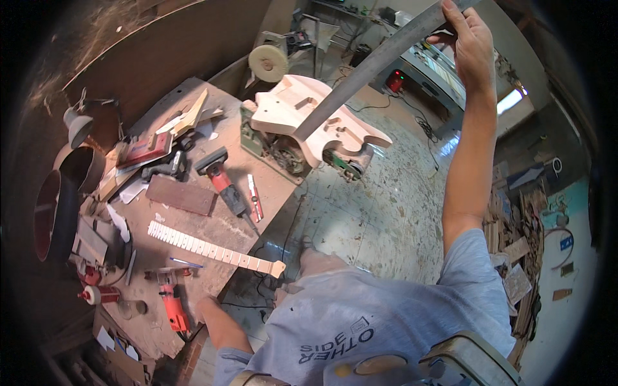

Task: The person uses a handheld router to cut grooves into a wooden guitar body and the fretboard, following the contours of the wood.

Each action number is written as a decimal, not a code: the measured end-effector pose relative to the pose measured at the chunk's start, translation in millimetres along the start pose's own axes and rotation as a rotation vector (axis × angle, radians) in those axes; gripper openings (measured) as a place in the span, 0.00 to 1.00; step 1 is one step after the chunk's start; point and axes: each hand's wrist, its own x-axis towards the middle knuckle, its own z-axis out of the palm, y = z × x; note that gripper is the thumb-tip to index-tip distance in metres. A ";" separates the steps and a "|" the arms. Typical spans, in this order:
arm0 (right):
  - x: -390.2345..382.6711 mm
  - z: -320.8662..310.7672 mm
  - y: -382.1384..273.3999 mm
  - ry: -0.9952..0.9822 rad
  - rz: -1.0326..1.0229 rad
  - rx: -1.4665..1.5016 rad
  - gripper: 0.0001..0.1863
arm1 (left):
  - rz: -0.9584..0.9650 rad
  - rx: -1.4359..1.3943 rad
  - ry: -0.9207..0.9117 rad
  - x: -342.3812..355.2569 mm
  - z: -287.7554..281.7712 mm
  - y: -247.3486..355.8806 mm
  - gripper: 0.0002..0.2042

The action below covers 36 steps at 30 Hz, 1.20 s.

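Observation:
My right hand (473, 48), raised high at the upper right, is closed around the end of a long, flat grey bar (370, 74). The bar slants down to the left, its lower end over a pale wooden electric guitar body (283, 106); whether they touch I cannot tell. Routed cavities show in the body, which rests on a green vise-like machine (253, 138) at the bench corner. Low at the left, my left hand (207, 310) is at the bench edge, near a red router (172, 303); its fingers do not show clearly. A fretted guitar neck (212, 249) lies beyond it.
The workbench (193, 225) carries a red-and-black power tool (225, 190), a brown block (180, 195), a red-and-white marker-like tool (255, 196) and wood scraps. A round buffing wheel (268, 62) stands behind. Wood pieces (515, 251) are stacked at the right; cables cross the littered floor (386, 212).

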 end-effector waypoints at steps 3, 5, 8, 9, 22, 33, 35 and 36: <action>14.3 -28.7 16.8 -0.003 -0.023 -0.125 0.13 | 0.021 0.070 -0.016 -2.6 -5.7 -4.1 0.22; 19.6 -44.7 41.6 -0.026 0.005 -0.176 0.15 | 0.042 0.115 -0.034 -4.7 -7.7 -5.2 0.22; 27.4 -76.8 102.0 -0.173 0.017 -0.180 0.19 | 0.071 0.169 -0.059 -8.6 -5.3 -2.5 0.22; 26.3 -74.1 112.4 -0.148 0.057 -0.193 0.20 | 0.071 0.175 -0.059 -7.5 -6.3 -3.7 0.22; 29.2 -41.1 143.6 -0.176 0.148 -0.263 0.17 | 0.024 -0.041 0.038 -23.0 26.1 -27.4 0.19; 39.4 -44.9 150.5 -0.230 0.101 -0.332 0.15 | -0.012 0.052 0.049 -16.9 40.2 -24.2 0.20; 29.2 -63.0 149.3 -0.215 0.129 -0.369 0.15 | -0.019 0.078 0.048 0.8 43.0 -21.3 0.20; 29.0 -60.6 148.2 -0.213 0.119 -0.364 0.15 | -0.029 0.079 0.045 5.6 45.6 -23.7 0.20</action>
